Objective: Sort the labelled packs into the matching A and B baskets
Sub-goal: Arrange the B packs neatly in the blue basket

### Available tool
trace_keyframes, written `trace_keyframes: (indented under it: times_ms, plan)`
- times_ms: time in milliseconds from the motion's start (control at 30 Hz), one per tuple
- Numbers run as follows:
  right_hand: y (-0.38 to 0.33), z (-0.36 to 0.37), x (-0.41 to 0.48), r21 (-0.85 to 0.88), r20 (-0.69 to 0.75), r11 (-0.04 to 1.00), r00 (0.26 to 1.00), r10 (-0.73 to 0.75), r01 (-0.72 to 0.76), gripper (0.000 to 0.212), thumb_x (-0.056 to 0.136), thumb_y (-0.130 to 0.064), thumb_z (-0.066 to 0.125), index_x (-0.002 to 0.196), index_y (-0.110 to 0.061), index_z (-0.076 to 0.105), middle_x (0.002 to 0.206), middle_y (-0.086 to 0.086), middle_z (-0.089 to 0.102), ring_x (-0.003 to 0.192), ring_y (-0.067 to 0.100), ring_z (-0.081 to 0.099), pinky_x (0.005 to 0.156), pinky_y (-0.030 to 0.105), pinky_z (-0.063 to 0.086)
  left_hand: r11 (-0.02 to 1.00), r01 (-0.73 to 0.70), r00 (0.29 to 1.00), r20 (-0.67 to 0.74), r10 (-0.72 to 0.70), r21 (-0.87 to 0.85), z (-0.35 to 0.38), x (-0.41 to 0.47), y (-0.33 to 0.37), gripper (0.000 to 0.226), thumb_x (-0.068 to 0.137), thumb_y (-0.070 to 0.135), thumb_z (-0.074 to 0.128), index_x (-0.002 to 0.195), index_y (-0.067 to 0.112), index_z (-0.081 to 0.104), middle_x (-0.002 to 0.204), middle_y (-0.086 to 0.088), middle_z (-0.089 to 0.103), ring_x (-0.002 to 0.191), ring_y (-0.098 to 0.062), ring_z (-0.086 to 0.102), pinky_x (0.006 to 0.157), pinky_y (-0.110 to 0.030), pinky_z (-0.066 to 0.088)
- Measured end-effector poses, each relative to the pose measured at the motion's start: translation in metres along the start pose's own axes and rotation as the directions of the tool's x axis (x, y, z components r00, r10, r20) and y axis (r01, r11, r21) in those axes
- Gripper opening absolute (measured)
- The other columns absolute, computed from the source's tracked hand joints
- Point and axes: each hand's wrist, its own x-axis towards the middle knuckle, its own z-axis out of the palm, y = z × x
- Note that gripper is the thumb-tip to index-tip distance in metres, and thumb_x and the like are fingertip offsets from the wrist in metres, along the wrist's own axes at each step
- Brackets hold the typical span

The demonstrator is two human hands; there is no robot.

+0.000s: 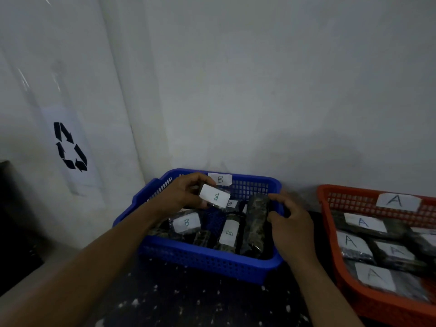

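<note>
A blue basket (207, 263) with a white B tag on its back wall holds several dark packs with white B labels. My left hand (186, 193) holds one B-labelled pack (215, 197) above the basket's back part. My right hand (291, 226) grips the edge of a long dark pack (256, 223) standing on its side along the basket's right wall. To the right, an orange basket (330, 234) with an A tag holds several dark packs with A labels.
Both baskets sit on a dark speckled tabletop (188, 300) pushed against a pale wall. A white sheet with a black recycling symbol (70, 147) hangs at the left. A dark object (14, 208) stands at the far left edge.
</note>
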Motion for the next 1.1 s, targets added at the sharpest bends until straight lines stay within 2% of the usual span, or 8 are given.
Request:
trace_keyframes:
  times_ms: [233, 400, 467, 567, 700, 800, 900, 1100]
  plan:
    - [-0.002, -0.002, -0.002, -0.039, -0.006, 0.998, 0.999, -0.045, 0.045, 0.035, 0.088, -0.005, 0.058, 0.107, -0.034, 0.065, 0.146, -0.01, 0.043, 0.131, 0.018, 0.044, 0.105, 0.046, 0.042, 0.857, 0.111, 0.977, 0.103, -0.187, 0.503, -0.003, -0.002, 0.008, 0.032, 0.081, -0.005, 0.06, 0.104, 0.016, 0.068, 0.107, 0.003, 0.064, 0.103, -0.022, 0.059, 0.088, -0.039, 0.049]
    - [-0.003, -0.002, -0.002, -0.034, 0.001, 0.999, 1.0, -0.029, 0.029, 0.034, 0.089, -0.006, 0.058, 0.107, -0.035, 0.065, 0.148, -0.013, 0.039, 0.13, 0.02, 0.045, 0.102, 0.048, 0.044, 0.826, 0.097, 0.975, 0.113, -0.19, 0.555, 0.01, 0.009, 0.017, 0.037, 0.082, -0.001, 0.061, 0.111, 0.021, 0.066, 0.119, 0.005, 0.06, 0.116, -0.014, 0.053, 0.099, -0.034, 0.044]
    - [-0.003, -0.003, -0.003, -0.038, -0.006, 0.998, 0.999, -0.04, 0.04, 0.034, 0.088, -0.006, 0.059, 0.107, -0.033, 0.066, 0.148, -0.012, 0.04, 0.134, 0.013, 0.039, 0.107, 0.044, 0.039, 0.806, 0.091, 0.969, 0.134, -0.207, 0.585, 0.013, 0.014, 0.019, 0.028, 0.083, 0.006, 0.063, 0.106, 0.019, 0.071, 0.117, 0.006, 0.064, 0.109, -0.009, 0.057, 0.092, -0.027, 0.046]
    - [-0.004, -0.003, -0.002, -0.042, -0.001, 0.999, 0.999, -0.033, 0.033, 0.034, 0.088, -0.005, 0.059, 0.108, -0.032, 0.066, 0.146, -0.012, 0.042, 0.133, 0.013, 0.04, 0.107, 0.043, 0.04, 0.822, 0.129, 0.953, 0.16, -0.258, 0.555, 0.017, 0.025, 0.026, 0.022, 0.091, 0.022, 0.06, 0.087, 0.009, 0.078, 0.08, 0.006, 0.074, 0.072, -0.003, 0.062, 0.072, -0.014, 0.044]
    - [-0.005, -0.002, -0.003, -0.052, 0.003, 0.998, 0.999, -0.032, 0.032, 0.034, 0.088, -0.006, 0.059, 0.11, -0.031, 0.065, 0.148, -0.012, 0.04, 0.134, 0.011, 0.038, 0.109, 0.042, 0.038, 0.786, 0.205, 0.933, 0.126, -0.337, 0.584, 0.018, 0.047, 0.032, 0.026, 0.089, 0.031, 0.062, 0.085, 0.01, 0.075, 0.075, -0.01, 0.075, 0.059, -0.021, 0.063, 0.054, -0.026, 0.046]
    - [-0.005, -0.003, -0.003, -0.053, 0.007, 0.998, 0.999, -0.039, 0.039, 0.033, 0.087, -0.007, 0.059, 0.109, -0.03, 0.066, 0.146, -0.012, 0.041, 0.133, 0.01, 0.039, 0.109, 0.041, 0.037, 0.731, 0.171, 0.949, 0.088, -0.302, 0.661, 0.026, 0.063, 0.022, 0.017, 0.09, 0.018, 0.059, 0.104, 0.015, 0.068, 0.098, -0.003, 0.074, 0.077, -0.019, 0.072, 0.059, -0.025, 0.051]
    - [-0.005, -0.003, -0.003, -0.039, 0.006, 0.999, 0.999, -0.034, 0.034, 0.033, 0.087, -0.006, 0.059, 0.107, -0.031, 0.066, 0.144, -0.013, 0.043, 0.131, 0.011, 0.042, 0.107, 0.042, 0.04, 0.586, 0.039, 0.958, 0.137, -0.252, 0.809, 0.038, 0.077, 0.01, 0.035, 0.088, 0.005, 0.054, 0.117, 0.021, 0.065, 0.128, -0.001, 0.06, 0.11, -0.019, 0.059, 0.088, -0.028, 0.046]
    - [-0.004, -0.003, -0.003, -0.051, 0.003, 0.998, 0.999, -0.039, 0.039, 0.033, 0.087, -0.006, 0.059, 0.106, -0.033, 0.066, 0.146, -0.014, 0.04, 0.134, 0.008, 0.036, 0.11, 0.04, 0.037, 0.478, -0.11, 0.934, 0.255, -0.25, 0.871, 0.04, 0.09, -0.005, 0.038, 0.086, 0.006, 0.059, 0.119, 0.021, 0.067, 0.127, -0.004, 0.063, 0.108, -0.018, 0.058, 0.087, -0.023, 0.042]
